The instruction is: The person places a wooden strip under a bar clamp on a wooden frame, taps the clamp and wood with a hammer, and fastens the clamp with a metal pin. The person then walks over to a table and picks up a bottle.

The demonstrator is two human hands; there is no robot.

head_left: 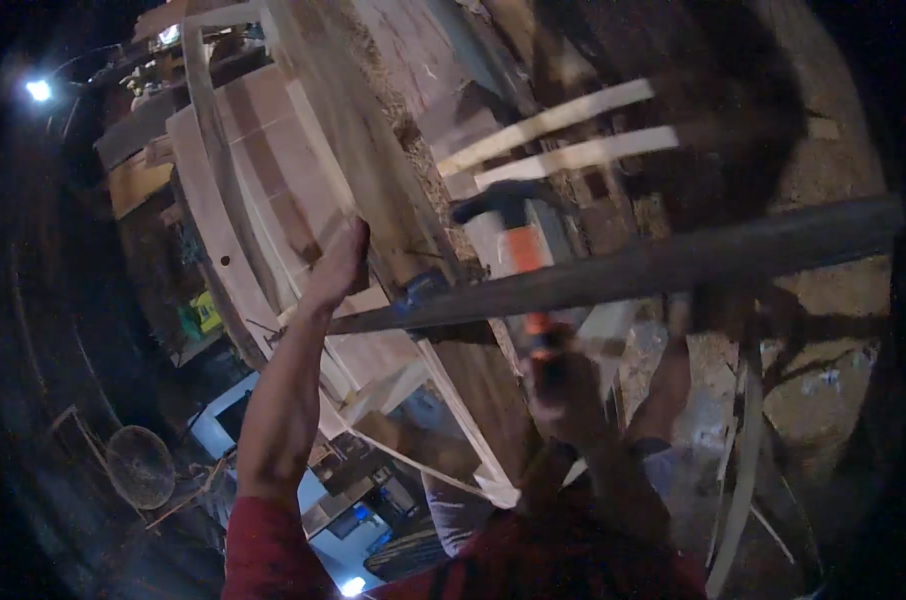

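My right hand (pixel 565 395) is closed round the handle of a hammer (pixel 522 248), which has an orange and black grip and a dark head at its far end. The hand and hammer are slightly blurred. To the left, my left hand (pixel 348 258) is closed at the near end of a narrow pale wooden strip (pixel 318 140), its fingers partly hidden. That strip lies along a long, thick wooden beam (pixel 358 130). Crossing the view is a long dark bar (pixel 673 262); it passes in front of the hammer handle and below my left hand.
Two pale wooden slats (pixel 583 155) stick out beyond the hammer head. Left of the beam lies a reddish panelled wooden piece (pixel 263 130). Shavings (pixel 398 110) are scattered alongside the beam. A round sieve-like object (pixel 141 467) is at the lower left, and a thin pole (pixel 741 480) leans at the lower right.
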